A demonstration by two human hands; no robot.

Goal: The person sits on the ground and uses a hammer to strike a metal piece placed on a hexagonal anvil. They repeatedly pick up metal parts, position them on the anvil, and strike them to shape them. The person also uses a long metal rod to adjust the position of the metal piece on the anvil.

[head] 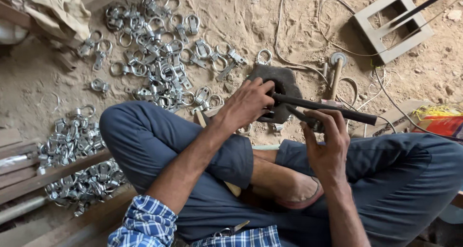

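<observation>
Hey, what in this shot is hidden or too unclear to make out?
Head view:
- Small part under the left hand: hidden by its fingers.
- Front end of the dark tool: covered by that hand.
- Right hand grip underneath: hidden.
- Orange packet: cut off by the right edge.
- Metal clamps: details too small.

Bare sand point(29, 88) lay open toward the ground's left edge, between two heaps of metal clamps point(154, 49) and point(72, 145). Loose wires point(299, 63) and a hammer point(336, 73) crowded the stretch beyond the dark block point(284, 83); a hollow concrete block point(393, 25) barred the top right corner
</observation>
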